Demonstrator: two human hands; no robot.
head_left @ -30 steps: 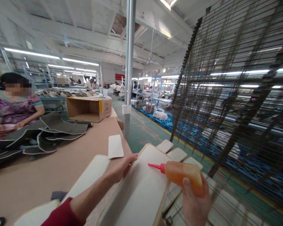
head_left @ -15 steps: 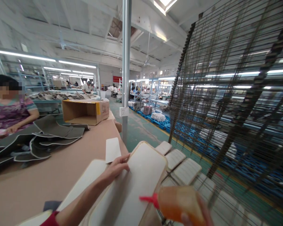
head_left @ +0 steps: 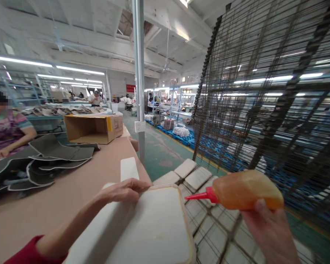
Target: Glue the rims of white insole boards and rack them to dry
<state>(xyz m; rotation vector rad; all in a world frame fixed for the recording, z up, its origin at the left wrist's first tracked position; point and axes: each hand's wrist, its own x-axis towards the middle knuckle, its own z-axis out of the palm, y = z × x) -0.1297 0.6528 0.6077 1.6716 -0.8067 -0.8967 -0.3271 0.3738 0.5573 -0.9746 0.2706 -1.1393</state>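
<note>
My left hand (head_left: 126, 191) grips the far left edge of a white rounded panel (head_left: 159, 223), which has a yellowish line along its border. My right hand (head_left: 269, 223) is wrapped round a bottle (head_left: 247, 190) of amber liquid, held on its side. The bottle's red nozzle (head_left: 202, 195) points left, just beyond the panel's right edge. A small white card (head_left: 129, 168) lies on the table behind my left hand.
Dark grey pieces with white edges (head_left: 57, 150) and an open cardboard box (head_left: 93, 129) lie on the brown table (head_left: 110, 165). A person (head_left: 9, 128) sits at left. A wire rack (head_left: 253, 91) leans at right, above white panels (head_left: 211, 234). A post (head_left: 139, 73) stands ahead.
The bottle has moved up and right, off the panel. The panel's far end has come nearer, and my left hand has shifted slightly left. The whole view has shifted a little.
</note>
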